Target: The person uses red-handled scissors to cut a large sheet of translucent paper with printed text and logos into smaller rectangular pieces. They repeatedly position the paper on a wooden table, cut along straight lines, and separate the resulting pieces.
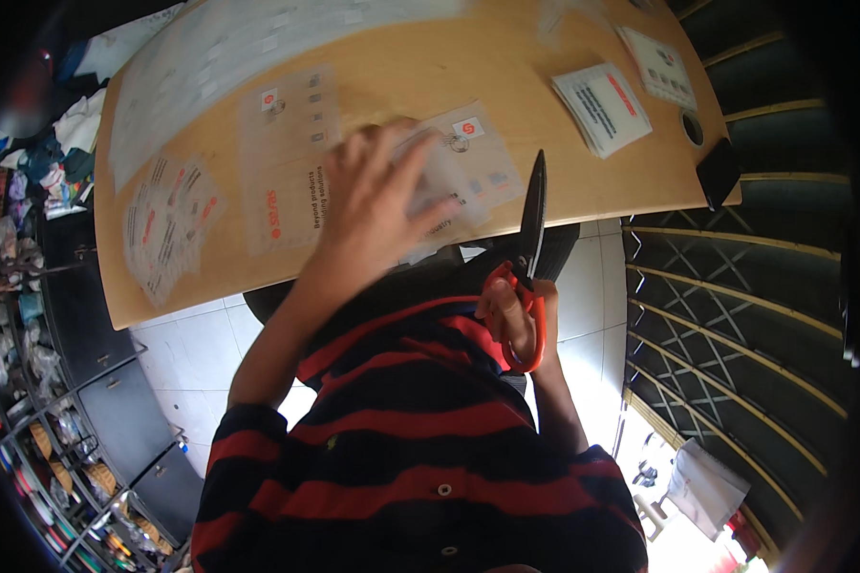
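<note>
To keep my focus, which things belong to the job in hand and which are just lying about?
Apparently in use:
scissors, in the right hand
printed translucent sheets, around the left hand

Likely lying about:
clear plastic bags, far left
crumpled white material, upper left

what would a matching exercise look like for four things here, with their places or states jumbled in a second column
1 scissors
2 left hand
3 spread pile of translucent printed sheets
4 stack of whitish printed sheets

A on the left part of the table
B blurred, with fingers spread
C on the right part of the table
D held in the right hand

Pairs: 1-D, 2-B, 3-A, 4-C
</note>
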### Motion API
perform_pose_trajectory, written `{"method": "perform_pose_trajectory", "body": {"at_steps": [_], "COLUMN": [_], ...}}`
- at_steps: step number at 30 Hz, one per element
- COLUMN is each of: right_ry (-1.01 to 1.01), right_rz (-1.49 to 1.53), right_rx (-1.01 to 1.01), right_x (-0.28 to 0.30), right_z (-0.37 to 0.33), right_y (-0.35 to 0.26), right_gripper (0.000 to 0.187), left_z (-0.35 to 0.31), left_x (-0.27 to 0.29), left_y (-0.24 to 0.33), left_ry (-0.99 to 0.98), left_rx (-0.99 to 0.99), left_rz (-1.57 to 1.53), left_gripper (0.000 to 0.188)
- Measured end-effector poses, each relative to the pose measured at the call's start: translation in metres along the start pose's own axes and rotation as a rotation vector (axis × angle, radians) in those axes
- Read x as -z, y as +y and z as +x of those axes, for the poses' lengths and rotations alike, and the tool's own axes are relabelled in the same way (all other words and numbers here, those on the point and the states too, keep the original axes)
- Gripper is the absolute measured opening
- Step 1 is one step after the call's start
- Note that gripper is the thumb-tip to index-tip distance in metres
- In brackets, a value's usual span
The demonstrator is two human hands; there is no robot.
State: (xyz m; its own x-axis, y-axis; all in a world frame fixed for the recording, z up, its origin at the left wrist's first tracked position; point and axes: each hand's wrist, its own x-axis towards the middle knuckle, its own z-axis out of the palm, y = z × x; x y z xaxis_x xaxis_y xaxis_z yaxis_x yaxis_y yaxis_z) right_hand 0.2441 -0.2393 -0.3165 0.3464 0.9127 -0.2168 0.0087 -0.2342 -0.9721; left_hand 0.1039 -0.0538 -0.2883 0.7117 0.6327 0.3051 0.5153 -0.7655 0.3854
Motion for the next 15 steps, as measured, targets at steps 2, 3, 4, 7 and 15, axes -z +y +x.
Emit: {"method": "perform_pose_trajectory", "body": {"at_steps": [2, 3, 4, 7, 15], "right_ry": [-0.011, -0.010, 0.026, 0.046, 0.025], "right_rz": [-0.021, -0.027, 0.008, 0.104, 0.048], "right_rx": [-0.012, -0.045, -0.046, 0.007, 0.256], "right_x": [0.002, 0.001, 0.000, -0.005, 0.010], "right_z": [-0.003, -0.002, -0.004, -0.005, 0.010], "right_y": [0.002, 0.002, 0.006, 0.014, 0.018], "right_gripper": [0.045, 0.044, 0.043, 0.037, 0.045], "left_z": [-0.017, -0.025, -0.033, -0.046, -0.029], "left_x": [-0.001, -0.006, -0.014, -0.026, 0.057], "left_y": [0.016, 0.019, 0.021, 0.011, -0.055], "left_ry": [-0.036, -0.026, -0.017, 0.033, 0.496], "left_rx": [-0.093, -0.116, -0.135, -0.189, -0.072], "left_rz": [-0.103, -0.062, -0.020, -0.065, -0.046], "left_gripper": [0.064, 0.060, 0.056, 0.045, 0.029]}}
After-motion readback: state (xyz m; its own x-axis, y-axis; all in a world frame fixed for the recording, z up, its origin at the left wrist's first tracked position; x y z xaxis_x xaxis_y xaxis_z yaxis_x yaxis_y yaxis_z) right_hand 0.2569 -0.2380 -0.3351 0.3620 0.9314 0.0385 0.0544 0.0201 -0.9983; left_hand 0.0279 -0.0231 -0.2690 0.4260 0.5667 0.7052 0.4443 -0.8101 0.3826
